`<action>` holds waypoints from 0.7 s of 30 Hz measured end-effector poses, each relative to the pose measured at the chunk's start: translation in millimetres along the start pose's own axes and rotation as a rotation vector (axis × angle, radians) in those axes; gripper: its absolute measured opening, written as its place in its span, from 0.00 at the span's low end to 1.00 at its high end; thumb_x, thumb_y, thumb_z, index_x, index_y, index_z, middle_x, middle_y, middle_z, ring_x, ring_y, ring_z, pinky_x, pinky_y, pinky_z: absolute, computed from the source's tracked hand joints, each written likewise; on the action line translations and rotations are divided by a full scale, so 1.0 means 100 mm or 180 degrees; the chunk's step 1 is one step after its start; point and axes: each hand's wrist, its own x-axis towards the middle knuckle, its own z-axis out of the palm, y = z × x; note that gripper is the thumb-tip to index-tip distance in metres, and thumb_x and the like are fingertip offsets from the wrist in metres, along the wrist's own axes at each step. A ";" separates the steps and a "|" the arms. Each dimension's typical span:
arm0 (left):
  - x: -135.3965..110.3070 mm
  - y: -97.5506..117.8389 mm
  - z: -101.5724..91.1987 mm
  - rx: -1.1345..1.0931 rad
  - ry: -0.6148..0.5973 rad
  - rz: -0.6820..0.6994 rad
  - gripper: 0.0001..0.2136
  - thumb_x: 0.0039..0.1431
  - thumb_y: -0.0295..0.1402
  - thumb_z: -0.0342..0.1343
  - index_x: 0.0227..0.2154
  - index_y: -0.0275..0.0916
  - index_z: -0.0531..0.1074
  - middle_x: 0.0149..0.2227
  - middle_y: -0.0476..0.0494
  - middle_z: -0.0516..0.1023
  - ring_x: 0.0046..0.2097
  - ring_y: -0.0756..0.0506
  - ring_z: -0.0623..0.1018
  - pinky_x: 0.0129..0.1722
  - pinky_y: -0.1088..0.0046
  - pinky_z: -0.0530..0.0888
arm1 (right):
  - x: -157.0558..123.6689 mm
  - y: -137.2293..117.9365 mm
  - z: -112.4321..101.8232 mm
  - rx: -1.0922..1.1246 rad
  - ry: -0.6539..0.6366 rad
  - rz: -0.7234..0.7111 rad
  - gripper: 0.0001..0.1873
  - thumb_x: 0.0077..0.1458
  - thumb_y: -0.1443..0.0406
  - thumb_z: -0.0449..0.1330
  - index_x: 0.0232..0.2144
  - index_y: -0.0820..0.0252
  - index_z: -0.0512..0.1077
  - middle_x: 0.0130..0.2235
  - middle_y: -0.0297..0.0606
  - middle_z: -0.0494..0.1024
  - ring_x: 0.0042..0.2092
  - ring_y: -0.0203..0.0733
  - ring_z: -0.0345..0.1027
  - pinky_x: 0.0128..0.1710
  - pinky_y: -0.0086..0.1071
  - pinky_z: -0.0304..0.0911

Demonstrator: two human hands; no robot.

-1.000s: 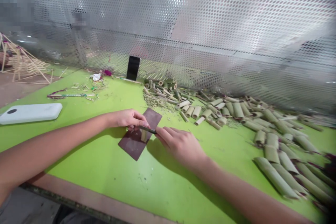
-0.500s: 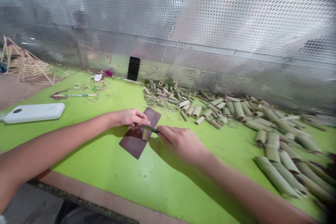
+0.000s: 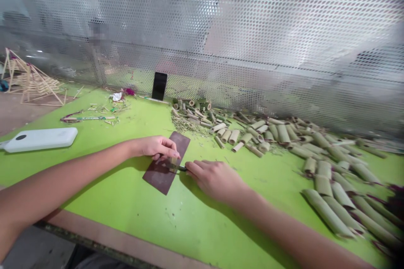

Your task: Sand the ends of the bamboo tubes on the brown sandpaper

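Observation:
My left hand (image 3: 162, 148) pinches the upper end of a small bamboo piece (image 3: 173, 162) above a dark brown sheet (image 3: 161, 178) that looks like sandpaper. In my right hand (image 3: 214, 178) is a knife (image 3: 180, 168), gripped by its dark handle. Its blade points left and lies against the bamboo piece, just below my left fingertips; motion blurs the edge. The brown sheet lies flat and slanted on the green tabletop (image 3: 126, 210). Part of the bamboo is hidden by my left fingers.
Cut bamboo tubes (image 3: 284, 133) and shavings spread along the back and right. A phone (image 3: 159, 86) leans upright before a perforated metal screen (image 3: 252, 33). On the left are a white oblong device (image 3: 41, 139), scraps with a pen-like stick (image 3: 91, 118) and a stick frame (image 3: 33, 80).
My right hand has moved slightly down and toward me, bringing the knife blade lower along the bamboo piece. My left hand keeps its pinch. The camera view has shifted slightly.

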 end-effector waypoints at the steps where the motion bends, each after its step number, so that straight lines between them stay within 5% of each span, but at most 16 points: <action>1: 0.00 0.00 -0.01 0.0022 -0.0009 0.0004 0.22 0.50 0.53 0.66 0.32 0.37 0.75 0.24 0.53 0.69 0.21 0.55 0.63 0.21 0.77 0.57 | 0.00 0.00 0.00 -0.0033 0.0017 0.0002 0.12 0.72 0.65 0.49 0.38 0.61 0.70 0.29 0.34 0.77 0.24 0.34 0.66 0.23 0.29 0.49; 9: 0.00 -0.07 -0.10 0.0167 0.0096 0.0108 0.22 0.55 0.55 0.64 0.36 0.37 0.77 0.32 0.47 0.76 0.30 0.51 0.73 0.26 0.77 0.67 | 0.04 -0.04 -0.01 -0.0123 0.0097 0.0130 0.14 0.73 0.64 0.48 0.38 0.62 0.71 0.30 0.36 0.78 0.25 0.34 0.65 0.23 0.29 0.48; 15: -0.02 -0.09 -0.09 0.0476 0.0103 0.0284 0.25 0.57 0.55 0.62 0.47 0.39 0.79 0.30 0.48 0.76 0.25 0.52 0.72 0.24 0.76 0.67 | 0.08 -0.06 -0.03 -0.0191 -0.0036 0.0156 0.14 0.74 0.61 0.50 0.38 0.61 0.71 0.30 0.34 0.77 0.25 0.35 0.65 0.23 0.30 0.45; 21: -0.02 -0.05 -0.05 0.0650 0.0329 0.0378 0.21 0.62 0.51 0.59 0.40 0.36 0.77 0.30 0.47 0.76 0.25 0.52 0.71 0.26 0.76 0.69 | 0.08 -0.04 -0.06 -0.0173 -0.0154 0.0204 0.14 0.73 0.58 0.50 0.41 0.61 0.70 0.32 0.36 0.78 0.26 0.36 0.68 0.23 0.30 0.45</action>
